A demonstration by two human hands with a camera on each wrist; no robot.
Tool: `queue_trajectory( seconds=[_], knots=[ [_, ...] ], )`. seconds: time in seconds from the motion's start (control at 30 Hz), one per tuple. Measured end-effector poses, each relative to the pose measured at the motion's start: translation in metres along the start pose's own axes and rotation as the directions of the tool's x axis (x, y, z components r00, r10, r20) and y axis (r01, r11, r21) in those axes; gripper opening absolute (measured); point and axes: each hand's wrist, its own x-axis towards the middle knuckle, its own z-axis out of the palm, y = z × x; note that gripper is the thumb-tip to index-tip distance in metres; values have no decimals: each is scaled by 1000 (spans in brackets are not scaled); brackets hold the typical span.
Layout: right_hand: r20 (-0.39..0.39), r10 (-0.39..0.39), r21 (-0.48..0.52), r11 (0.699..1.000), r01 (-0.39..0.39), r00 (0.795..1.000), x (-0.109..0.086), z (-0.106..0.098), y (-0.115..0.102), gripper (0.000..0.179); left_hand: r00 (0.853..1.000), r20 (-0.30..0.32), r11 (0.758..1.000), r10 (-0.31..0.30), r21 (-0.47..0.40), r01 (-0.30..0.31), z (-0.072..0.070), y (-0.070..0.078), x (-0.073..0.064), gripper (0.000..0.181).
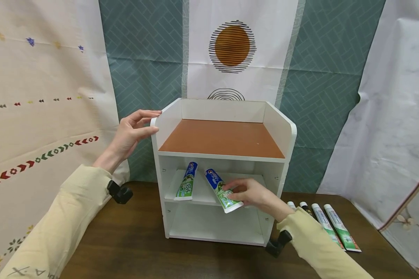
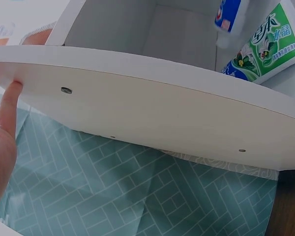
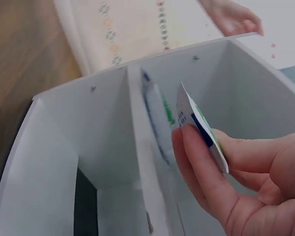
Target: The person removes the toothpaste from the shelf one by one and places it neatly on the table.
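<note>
A white shelf unit [image 1: 284, 135] with a brown top stands on the dark wooden table. My left hand [image 1: 134, 130] rests against its upper left side wall [image 2: 137, 108], fingers fairly straight, thumb [image 2: 7, 105] on the panel. My right hand [image 1: 255, 193] pinches the flat end of a blue and green toothpaste tube [image 1: 221, 190] at the middle shelf's front edge. In the right wrist view the fingers [image 3: 201, 167] and thumb clamp that tube's crimped end [image 3: 199, 123]. A second toothpaste tube [image 1: 186, 181] lies on the middle shelf to the left.
Several more toothpaste tubes [image 1: 336, 226] lie in a row on the table [image 1: 143, 248] right of the shelf. Patterned cloths hang behind and to both sides. The bottom compartment [image 1: 213, 224] holds nothing.
</note>
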Motion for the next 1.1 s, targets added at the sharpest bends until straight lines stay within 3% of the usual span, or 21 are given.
queue_trajectory(
  seconds=[0.17, 0.27, 0.37, 0.5, 0.63, 0.9, 1.1],
  knots=[
    [122, -33, 21, 999, 31, 992, -15, -18, 4, 28, 1000, -4, 1000, 6, -6, -6, 0, 0, 1, 30],
    [217, -57, 3, 998, 58, 974, -20, -29, 7, 26, 1000, -7, 1000, 1, -2, -1, 0, 1, 1, 30],
    [339, -87, -35, 994, 105, 937, -24, -41, 11, 23, 1000, -7, 1000, -4, -1, 4, 1, 1, 1, 30],
    [501, -126, -88, 977, 196, 856, -27, -53, 15, 21, 1000, -4, 1000, -7, -4, 7, 1, 1, 0, 30],
    [595, -133, -88, 970, 229, 793, -30, -58, 21, 20, 1000, 0, 1000, -11, -3, 11, 1, 1, -1, 31],
    [665, -106, -88, 972, 218, 739, -41, -73, 36, 19, 1000, -2, 1000, -5, -9, 5, 1, -1, -3, 30],
    [718, -134, -35, 973, 227, 683, -55, -97, 49, 21, 1000, 6, 1000, -4, -21, 4, 1, 0, 0, 31]
  ],
)
